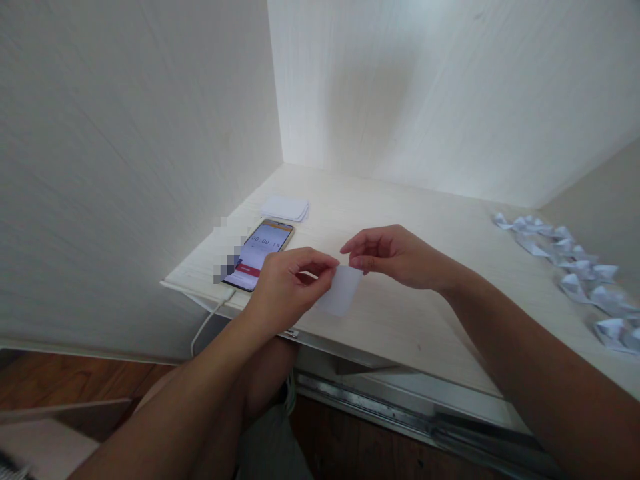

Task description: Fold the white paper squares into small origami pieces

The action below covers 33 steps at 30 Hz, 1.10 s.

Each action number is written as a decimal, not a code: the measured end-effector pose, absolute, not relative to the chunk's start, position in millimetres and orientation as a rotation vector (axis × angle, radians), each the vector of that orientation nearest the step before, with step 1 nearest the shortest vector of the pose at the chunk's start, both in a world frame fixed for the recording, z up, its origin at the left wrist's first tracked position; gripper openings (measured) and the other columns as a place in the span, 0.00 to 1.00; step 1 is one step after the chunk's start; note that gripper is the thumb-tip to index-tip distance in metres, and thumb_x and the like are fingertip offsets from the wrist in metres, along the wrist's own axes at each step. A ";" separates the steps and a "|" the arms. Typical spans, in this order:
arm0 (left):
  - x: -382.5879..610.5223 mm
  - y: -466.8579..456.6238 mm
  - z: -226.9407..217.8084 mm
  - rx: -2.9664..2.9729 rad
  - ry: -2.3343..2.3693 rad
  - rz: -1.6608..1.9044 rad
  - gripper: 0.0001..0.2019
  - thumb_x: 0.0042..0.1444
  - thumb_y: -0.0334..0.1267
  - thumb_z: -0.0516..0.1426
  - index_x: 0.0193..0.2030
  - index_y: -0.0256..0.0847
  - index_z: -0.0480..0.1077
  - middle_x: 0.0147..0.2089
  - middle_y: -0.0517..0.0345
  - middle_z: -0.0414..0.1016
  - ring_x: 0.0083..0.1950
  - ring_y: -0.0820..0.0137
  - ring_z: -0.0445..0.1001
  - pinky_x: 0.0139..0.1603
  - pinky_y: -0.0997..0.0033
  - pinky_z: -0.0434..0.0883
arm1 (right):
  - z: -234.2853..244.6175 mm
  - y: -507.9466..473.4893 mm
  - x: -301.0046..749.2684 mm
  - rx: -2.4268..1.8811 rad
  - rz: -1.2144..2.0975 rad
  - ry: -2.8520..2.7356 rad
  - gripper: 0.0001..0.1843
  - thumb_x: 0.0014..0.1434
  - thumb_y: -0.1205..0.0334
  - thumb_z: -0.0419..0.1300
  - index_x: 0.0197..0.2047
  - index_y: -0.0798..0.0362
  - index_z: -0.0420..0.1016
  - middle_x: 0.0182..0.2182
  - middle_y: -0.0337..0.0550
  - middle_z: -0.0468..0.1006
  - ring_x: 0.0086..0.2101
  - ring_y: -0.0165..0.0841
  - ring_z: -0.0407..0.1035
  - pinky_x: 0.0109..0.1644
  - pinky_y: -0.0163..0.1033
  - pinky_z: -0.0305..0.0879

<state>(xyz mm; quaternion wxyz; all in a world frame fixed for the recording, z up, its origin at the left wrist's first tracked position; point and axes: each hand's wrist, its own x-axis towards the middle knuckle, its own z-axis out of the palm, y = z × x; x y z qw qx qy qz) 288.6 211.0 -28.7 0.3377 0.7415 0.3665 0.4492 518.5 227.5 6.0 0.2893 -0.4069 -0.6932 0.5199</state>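
Observation:
My left hand (295, 283) is closed in a pinch on the top edge of a small white paper sheet (343, 293), held above the tabletop. Close by on the right, my right hand (395, 257) has its index finger and thumb apart, the thumb at the paper's upper right corner. Whether it touches the sheet there is hard to tell. A phone (265, 243) with a running timer on its screen lies just left of my left hand. Behind the phone rests a small stack of white paper sheets (285, 208).
Several folded white paper pieces (575, 267) lie in rows along the right side of the white table (425, 333). Pale panels (150, 133) enclose the table at the left, back and right. A white cable (207, 320) hangs from the phone over the front edge.

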 end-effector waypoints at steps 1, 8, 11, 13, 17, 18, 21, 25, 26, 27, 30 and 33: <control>288.6 210.9 -28.6 1.932 0.957 1.170 0.06 0.57 0.32 0.63 0.38 0.38 0.83 0.35 0.56 0.86 0.33 0.73 0.83 0.32 0.81 0.79 | 5.4 227.8 518.3 -1.078 1.394 -1.843 0.11 0.58 0.60 0.70 0.44 0.53 0.81 0.31 0.38 0.82 0.32 0.29 0.73 0.39 0.37 0.70; 288.1 209.9 -29.1 1.919 0.976 1.170 0.06 0.57 0.33 0.63 0.38 0.38 0.83 0.34 0.57 0.86 0.32 0.73 0.82 0.32 0.81 0.79 | 2.0 228.6 517.1 -1.056 1.400 -1.814 0.11 0.57 0.59 0.70 0.42 0.52 0.80 0.31 0.38 0.82 0.33 0.30 0.74 0.41 0.39 0.71; 288.3 209.6 -29.0 1.890 0.984 1.176 0.06 0.56 0.33 0.64 0.38 0.38 0.83 0.35 0.56 0.86 0.33 0.72 0.83 0.32 0.80 0.80 | 3.0 227.5 516.7 -1.055 1.395 -1.791 0.10 0.56 0.61 0.71 0.42 0.53 0.80 0.31 0.38 0.82 0.33 0.29 0.74 0.40 0.38 0.71; 288.8 209.4 -28.9 1.866 0.983 1.176 0.06 0.56 0.34 0.64 0.38 0.38 0.83 0.34 0.56 0.86 0.32 0.72 0.83 0.32 0.80 0.80 | 4.3 226.6 516.4 -1.059 1.396 -1.774 0.10 0.56 0.62 0.71 0.42 0.53 0.80 0.30 0.37 0.81 0.31 0.28 0.74 0.38 0.37 0.71; 290.1 209.4 -28.3 1.823 0.974 1.192 0.05 0.55 0.33 0.64 0.38 0.37 0.83 0.33 0.56 0.86 0.31 0.72 0.83 0.31 0.80 0.80 | 5.8 226.3 516.8 -1.049 1.372 -1.782 0.10 0.56 0.64 0.70 0.42 0.54 0.80 0.27 0.36 0.80 0.27 0.27 0.71 0.32 0.35 0.69; 290.4 209.4 -28.1 1.814 0.972 1.197 0.05 0.55 0.33 0.64 0.37 0.37 0.83 0.32 0.57 0.86 0.31 0.72 0.83 0.31 0.80 0.80 | 5.9 226.6 517.1 -1.048 1.359 -1.788 0.10 0.56 0.63 0.70 0.42 0.54 0.80 0.27 0.36 0.80 0.26 0.26 0.71 0.32 0.35 0.69; 290.8 209.5 -27.8 1.801 0.966 1.206 0.05 0.55 0.32 0.64 0.37 0.37 0.82 0.32 0.57 0.86 0.30 0.72 0.83 0.30 0.81 0.80 | 6.1 227.5 518.2 -1.061 1.327 -1.799 0.11 0.57 0.62 0.70 0.44 0.54 0.80 0.29 0.38 0.81 0.26 0.27 0.71 0.30 0.35 0.67; 291.2 209.5 -27.6 1.809 0.964 1.217 0.04 0.55 0.31 0.64 0.37 0.38 0.82 0.31 0.58 0.86 0.30 0.73 0.83 0.30 0.81 0.79 | 6.6 227.3 518.4 -1.073 1.336 -1.826 0.14 0.58 0.59 0.71 0.46 0.54 0.81 0.32 0.40 0.83 0.29 0.28 0.71 0.31 0.35 0.67; 291.3 209.3 -27.5 1.809 0.966 1.217 0.04 0.54 0.31 0.64 0.36 0.38 0.82 0.31 0.58 0.86 0.30 0.73 0.83 0.29 0.81 0.79 | 6.7 227.1 518.2 -1.074 1.340 -1.832 0.14 0.57 0.59 0.71 0.46 0.54 0.81 0.32 0.40 0.83 0.29 0.28 0.71 0.31 0.35 0.67; 291.3 209.1 -27.5 1.808 0.968 1.214 0.04 0.54 0.31 0.64 0.36 0.38 0.82 0.31 0.58 0.86 0.30 0.73 0.83 0.29 0.81 0.79 | 6.7 226.8 517.9 -1.073 1.343 -1.834 0.14 0.57 0.59 0.71 0.46 0.54 0.81 0.31 0.40 0.82 0.29 0.28 0.71 0.32 0.35 0.68; 290.7 208.4 -27.7 1.801 0.965 1.203 0.04 0.55 0.32 0.64 0.36 0.38 0.82 0.32 0.58 0.86 0.30 0.72 0.83 0.30 0.81 0.80 | 6.2 226.4 517.0 -1.060 1.351 -1.824 0.13 0.56 0.60 0.71 0.44 0.54 0.81 0.29 0.38 0.81 0.29 0.28 0.71 0.34 0.36 0.69; 290.0 208.3 -28.2 1.797 0.967 1.184 0.05 0.55 0.33 0.64 0.37 0.38 0.82 0.32 0.57 0.86 0.31 0.71 0.84 0.31 0.80 0.80 | 5.4 226.4 517.0 -1.062 1.342 -1.829 0.13 0.56 0.58 0.71 0.43 0.53 0.81 0.29 0.39 0.82 0.31 0.29 0.73 0.36 0.37 0.70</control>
